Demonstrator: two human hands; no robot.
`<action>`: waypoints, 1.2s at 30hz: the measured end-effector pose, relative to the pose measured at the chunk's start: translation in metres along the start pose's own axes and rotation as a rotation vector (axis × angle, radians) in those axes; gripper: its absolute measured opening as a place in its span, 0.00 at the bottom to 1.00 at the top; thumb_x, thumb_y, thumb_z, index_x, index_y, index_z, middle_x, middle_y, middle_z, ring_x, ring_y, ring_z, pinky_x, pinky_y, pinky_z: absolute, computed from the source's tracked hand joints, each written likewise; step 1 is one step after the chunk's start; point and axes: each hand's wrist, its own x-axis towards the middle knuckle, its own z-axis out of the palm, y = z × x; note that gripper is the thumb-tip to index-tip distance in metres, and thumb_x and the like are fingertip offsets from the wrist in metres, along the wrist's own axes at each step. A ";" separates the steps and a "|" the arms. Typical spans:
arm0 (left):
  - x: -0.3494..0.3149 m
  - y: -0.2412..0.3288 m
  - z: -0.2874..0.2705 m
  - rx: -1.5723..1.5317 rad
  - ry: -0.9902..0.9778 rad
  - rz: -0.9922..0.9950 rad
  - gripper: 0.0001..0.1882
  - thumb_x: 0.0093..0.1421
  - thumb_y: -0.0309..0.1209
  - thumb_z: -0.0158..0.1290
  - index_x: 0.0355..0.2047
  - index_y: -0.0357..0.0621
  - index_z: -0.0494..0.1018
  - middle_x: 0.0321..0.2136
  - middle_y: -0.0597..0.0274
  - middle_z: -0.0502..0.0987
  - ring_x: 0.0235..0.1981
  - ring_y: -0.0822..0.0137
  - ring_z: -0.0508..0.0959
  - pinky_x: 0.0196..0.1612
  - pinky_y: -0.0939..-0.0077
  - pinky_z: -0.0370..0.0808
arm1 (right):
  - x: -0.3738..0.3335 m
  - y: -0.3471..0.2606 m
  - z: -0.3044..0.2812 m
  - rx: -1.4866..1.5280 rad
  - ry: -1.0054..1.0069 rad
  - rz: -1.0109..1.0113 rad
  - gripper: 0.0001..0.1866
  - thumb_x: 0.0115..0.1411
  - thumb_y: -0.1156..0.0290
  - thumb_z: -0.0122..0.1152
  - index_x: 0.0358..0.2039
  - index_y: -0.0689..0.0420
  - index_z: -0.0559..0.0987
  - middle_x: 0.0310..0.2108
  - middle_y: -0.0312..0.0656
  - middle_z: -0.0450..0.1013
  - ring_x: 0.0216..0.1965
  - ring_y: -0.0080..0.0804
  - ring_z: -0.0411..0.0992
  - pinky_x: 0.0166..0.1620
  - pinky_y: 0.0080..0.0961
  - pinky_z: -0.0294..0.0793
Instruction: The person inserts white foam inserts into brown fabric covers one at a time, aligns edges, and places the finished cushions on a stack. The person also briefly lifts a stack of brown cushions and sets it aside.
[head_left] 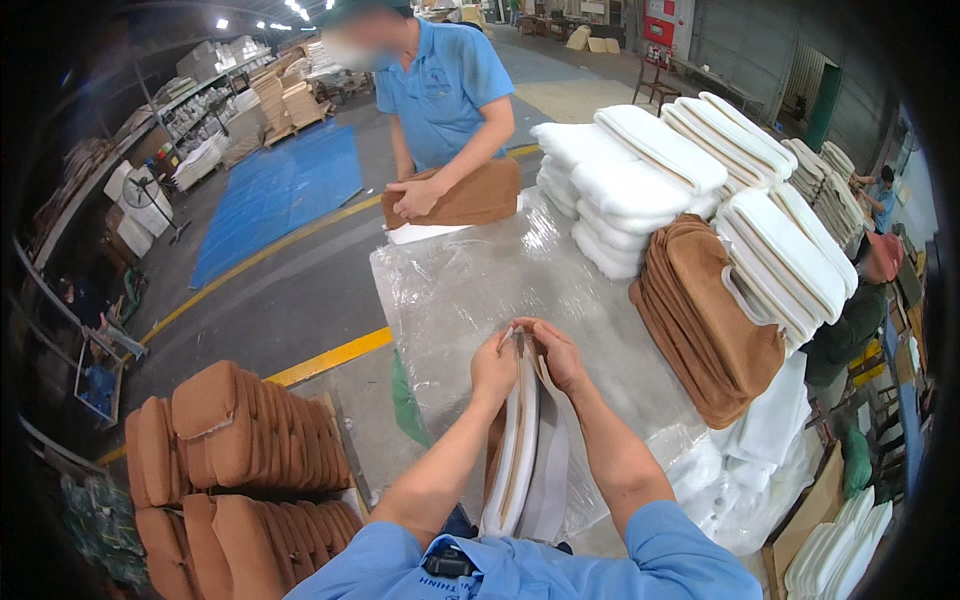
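Observation:
A long cushion (514,455) stands on edge against my body, its white padding and tan strip showing between brown fabric and a loose grey flap (551,470). My left hand (494,368) is closed on the cushion's far end from the left side. Facing it, my right hand (560,358) grips the cover's edge at the same end, thumb and fingers bent inward. The fingertips of both hands meet over the end, where a small dark spot shows between them. What exactly the fingertips pinch is partly hidden.
A plastic-covered table (480,285) lies ahead. White pads (640,165) and stacked brown covers (700,330) fill its right side. Across it, a co-worker (445,95) presses on a brown cushion (465,197). Brown cushions (250,440) are piled at lower left.

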 end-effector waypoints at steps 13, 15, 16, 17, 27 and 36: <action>-0.009 -0.004 0.054 0.016 0.443 0.013 0.14 0.72 0.35 0.50 0.40 0.35 0.78 0.41 0.46 0.78 0.44 0.47 0.79 0.50 0.57 0.75 | 0.018 0.018 -0.014 -0.111 0.073 -0.116 0.14 0.72 0.73 0.57 0.55 0.58 0.82 0.47 0.33 0.79 0.43 0.18 0.72 0.48 0.19 0.73; -0.014 0.001 0.061 -0.013 0.392 -0.025 0.13 0.72 0.34 0.50 0.40 0.35 0.78 0.43 0.46 0.78 0.45 0.47 0.79 0.50 0.57 0.75 | 0.015 0.021 -0.026 -0.038 0.126 -0.136 0.12 0.73 0.71 0.57 0.53 0.59 0.83 0.47 0.34 0.80 0.44 0.19 0.74 0.49 0.20 0.73; -0.014 0.000 0.060 -0.016 0.384 -0.044 0.13 0.71 0.34 0.50 0.40 0.35 0.78 0.43 0.46 0.77 0.45 0.47 0.79 0.50 0.57 0.74 | 0.014 0.022 -0.021 -0.025 0.147 -0.158 0.12 0.74 0.71 0.56 0.52 0.59 0.83 0.48 0.35 0.80 0.45 0.20 0.74 0.50 0.21 0.74; -0.014 -0.002 0.057 -0.010 0.394 -0.033 0.13 0.71 0.34 0.51 0.40 0.36 0.78 0.42 0.46 0.78 0.44 0.47 0.79 0.49 0.57 0.75 | 0.013 0.025 -0.015 -0.013 0.169 -0.180 0.12 0.74 0.70 0.56 0.51 0.60 0.83 0.48 0.36 0.80 0.45 0.21 0.75 0.51 0.21 0.74; 0.003 0.007 0.018 0.122 0.181 0.211 0.10 0.67 0.31 0.58 0.35 0.35 0.79 0.26 0.53 0.80 0.28 0.60 0.79 0.35 0.65 0.75 | 0.014 0.018 -0.026 -0.191 0.058 -0.052 0.14 0.71 0.77 0.55 0.54 0.61 0.81 0.50 0.38 0.80 0.48 0.23 0.76 0.55 0.25 0.74; 0.070 0.030 -0.001 -0.114 -0.054 0.033 0.15 0.73 0.37 0.54 0.38 0.36 0.79 0.27 0.59 0.81 0.29 0.66 0.80 0.35 0.70 0.76 | 0.019 0.016 -0.037 -0.452 -0.043 -0.289 0.12 0.75 0.67 0.57 0.47 0.62 0.82 0.50 0.37 0.78 0.53 0.24 0.73 0.59 0.26 0.70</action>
